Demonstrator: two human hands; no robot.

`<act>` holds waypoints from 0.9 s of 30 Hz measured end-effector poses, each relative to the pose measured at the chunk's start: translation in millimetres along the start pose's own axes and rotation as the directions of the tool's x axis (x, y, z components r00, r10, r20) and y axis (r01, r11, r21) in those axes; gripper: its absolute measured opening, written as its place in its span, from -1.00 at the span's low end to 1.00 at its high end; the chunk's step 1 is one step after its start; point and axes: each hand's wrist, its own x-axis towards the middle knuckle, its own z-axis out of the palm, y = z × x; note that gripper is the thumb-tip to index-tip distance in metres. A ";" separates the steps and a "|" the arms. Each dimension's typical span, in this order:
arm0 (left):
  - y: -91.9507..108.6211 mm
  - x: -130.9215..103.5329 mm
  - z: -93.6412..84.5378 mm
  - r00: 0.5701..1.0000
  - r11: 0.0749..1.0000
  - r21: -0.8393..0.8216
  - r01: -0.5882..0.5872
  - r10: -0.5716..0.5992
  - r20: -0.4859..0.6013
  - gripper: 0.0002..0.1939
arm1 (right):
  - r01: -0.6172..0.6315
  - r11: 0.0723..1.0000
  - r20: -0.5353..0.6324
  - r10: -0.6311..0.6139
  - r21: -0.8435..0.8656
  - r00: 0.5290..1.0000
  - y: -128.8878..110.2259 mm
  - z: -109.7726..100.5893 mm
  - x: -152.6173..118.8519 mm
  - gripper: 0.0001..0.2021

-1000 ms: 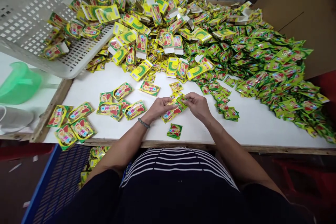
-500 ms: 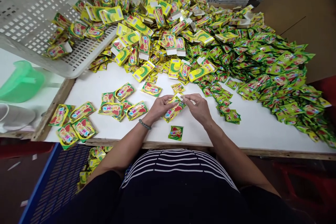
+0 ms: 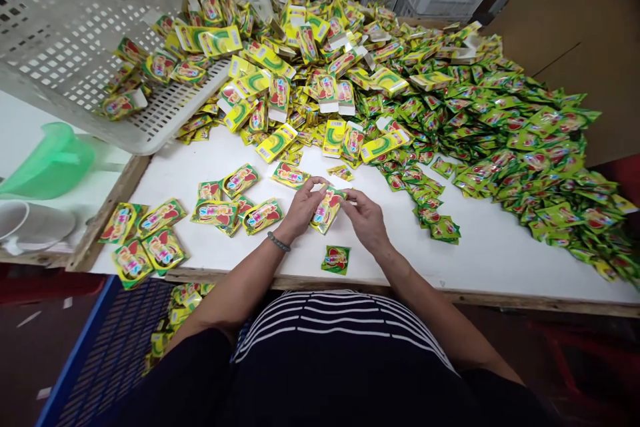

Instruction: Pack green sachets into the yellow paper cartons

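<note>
Between my two hands is a small yellow-green printed box (image 3: 327, 211), tilted above the white tabletop. My left hand (image 3: 303, 205) grips its left side, thumb on the printed face. My right hand (image 3: 364, 215) pinches its upper right edge, where a white end flap shows. Just below on the table lies one green sachet (image 3: 335, 259). A yellow sachet (image 3: 340, 172) lies beyond the box. To the left, several boxes (image 3: 261, 215) lie in a loose group, and another cluster of boxes (image 3: 164, 249) sits nearer the table's left edge.
A white perforated basket (image 3: 150, 137) lies tipped at back left, with boxes in it. A heap of yellow boxes (image 3: 277, 93) and green sachets (image 3: 530, 140) covers the back and right. A green scoop (image 3: 55, 163) and white mug (image 3: 43, 227) stand left; a blue crate (image 3: 105, 340) is below.
The held box has turned more upright, and its end flap at the top has changed position. My right hand has shifted slightly down along its edge. The view has shifted slightly.
</note>
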 end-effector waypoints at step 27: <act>-0.4 -2.4 0.7 0.997 0.979 0.203 -0.004 0.021 -0.081 -0.51 | 0.055 0.957 0.071 -0.036 -0.285 0.997 -6.1 -11.9 12.1 -0.73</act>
